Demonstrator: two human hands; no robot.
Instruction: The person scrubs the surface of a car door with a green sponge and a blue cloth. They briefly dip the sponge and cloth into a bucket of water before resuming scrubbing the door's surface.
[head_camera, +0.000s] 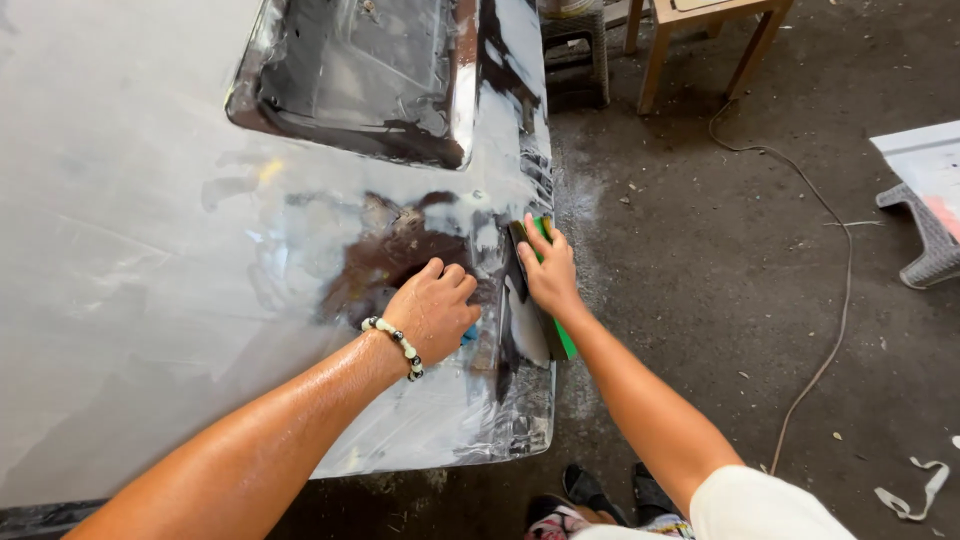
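A large glossy white-grey panel with a deep rectangular recess fills the left of the view. My left hand, with a bead bracelet at the wrist, presses down on the panel near its right edge, over a small blue thing that is mostly hidden. My right hand grips a flat green tool laid along the panel's right edge. A dark wet-looking patch lies just beyond my left hand.
Dark concrete floor lies to the right, crossed by a thin cable. Wooden stool legs and a grey plastic stool stand at the top. Another grey stool stands at right. My sandalled feet are below.
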